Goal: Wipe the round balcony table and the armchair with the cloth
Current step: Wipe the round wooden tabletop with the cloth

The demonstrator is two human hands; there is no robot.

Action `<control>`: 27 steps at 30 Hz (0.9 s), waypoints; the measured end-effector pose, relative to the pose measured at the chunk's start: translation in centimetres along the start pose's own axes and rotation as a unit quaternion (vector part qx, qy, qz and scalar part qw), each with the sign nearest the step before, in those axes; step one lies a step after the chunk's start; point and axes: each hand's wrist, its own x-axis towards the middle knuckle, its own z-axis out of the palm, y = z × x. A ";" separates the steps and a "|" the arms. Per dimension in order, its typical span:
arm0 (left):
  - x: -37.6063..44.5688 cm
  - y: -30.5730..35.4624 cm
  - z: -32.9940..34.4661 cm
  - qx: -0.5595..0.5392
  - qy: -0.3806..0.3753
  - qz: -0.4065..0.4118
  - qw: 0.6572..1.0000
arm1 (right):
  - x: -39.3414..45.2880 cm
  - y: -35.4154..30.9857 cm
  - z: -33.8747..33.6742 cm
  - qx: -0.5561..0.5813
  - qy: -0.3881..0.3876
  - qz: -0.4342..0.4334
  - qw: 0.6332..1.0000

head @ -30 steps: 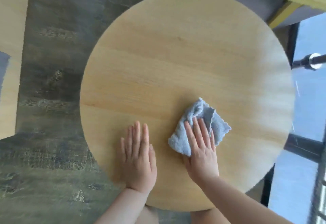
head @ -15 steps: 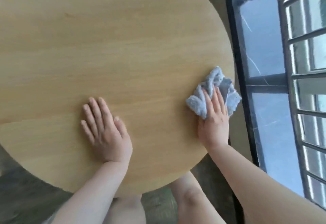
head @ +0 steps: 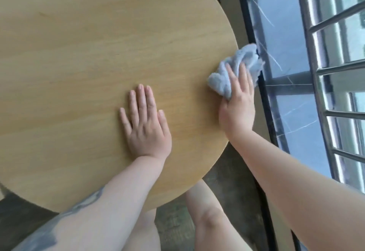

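While the left hand [head: 146,126] is lying flat on the round wooden bench [head: 94,57], palm down with its 5 fingers straight and slightly spread, the right hand [head: 237,102] is pressing a light blue cloth [head: 235,69] against the bench's right rim. The left hand's grip is wide, holding nothing; it is resting on bare wood toward the near right part of the bench top, well apart from the cloth. The right hand's fingers [head: 231,73] are lying nearly straight over the crumpled cloth, so its grip is wide too, pushing the cloth down rather than closing around it; whether the thumb is tucking under the fabric cannot be told. The cloth is bunching up at the bench's right edge, with part of it on the wood and part hanging past the rim, over the dark window frame [head: 264,100] that is running just beside the bench. Beyond the bench on that side, a dark marbled sill [head: 292,96] and pale metal railing bars [head: 335,69] are showing. Both forearms are reaching in from the near edge of the bench, the left one carrying a grey-blue tattoo [head: 79,209]. Below the bench's near rim, the person's bare knees [head: 209,219] and a dark wood-grain floor [head: 171,225] are showing.
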 end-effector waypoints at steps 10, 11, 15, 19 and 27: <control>0.2 -0.2 -0.1 0.011 -0.004 -0.003 1.000 | 1.7 -1.0 2.5 -0.080 -0.100 -0.306 0.943; 0.1 -0.2 -0.2 0.012 -0.002 -0.007 1.000 | 3.2 0.2 1.2 -0.067 -0.079 -0.234 0.967; 0.1 -0.1 -0.2 0.015 -0.012 -0.010 1.000 | 5.9 -1.0 -1.2 -0.029 -0.045 -0.148 0.988; 0.4 -0.4 -1.0 -0.004 -0.008 -0.006 1.000 | 1.4 -4.1 1.6 -0.053 -0.182 -0.422 0.886; 3.3 -3.9 -1.6 -0.060 0.036 0.004 0.998 | 7.5 -4.3 0.7 0.024 -0.037 -0.076 0.996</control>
